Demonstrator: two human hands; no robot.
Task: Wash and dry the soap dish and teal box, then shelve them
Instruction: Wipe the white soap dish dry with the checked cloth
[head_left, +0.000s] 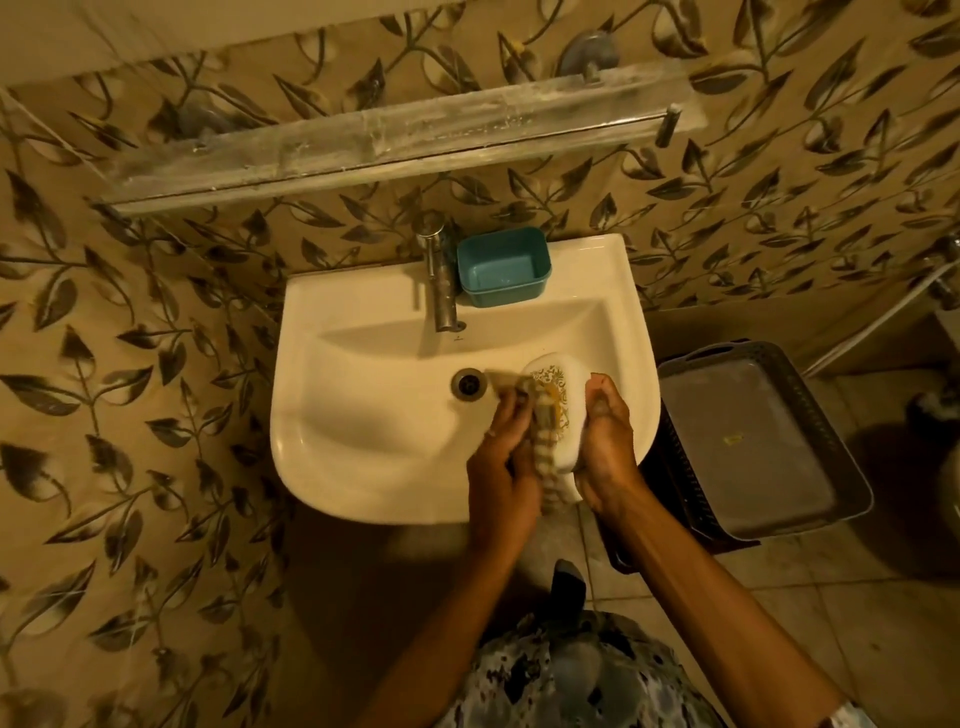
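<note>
**Both hands working the soap dish over the basin**

Right hand (605, 441) is gripping the white soap dish (558, 400) above the sink (363, 415); left hand (501, 462) is clutching a cloth (545, 457) against it. Teal box (503, 266) is sitting beside the tap (441, 280), under the wall shelf (395, 140).

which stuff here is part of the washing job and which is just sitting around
Part of the job:
soap dish, held in the right hand
cloth in the left hand
teal box on the sink ledge
tap
shelf above

Just lying about:
grey basket on the floor
</note>
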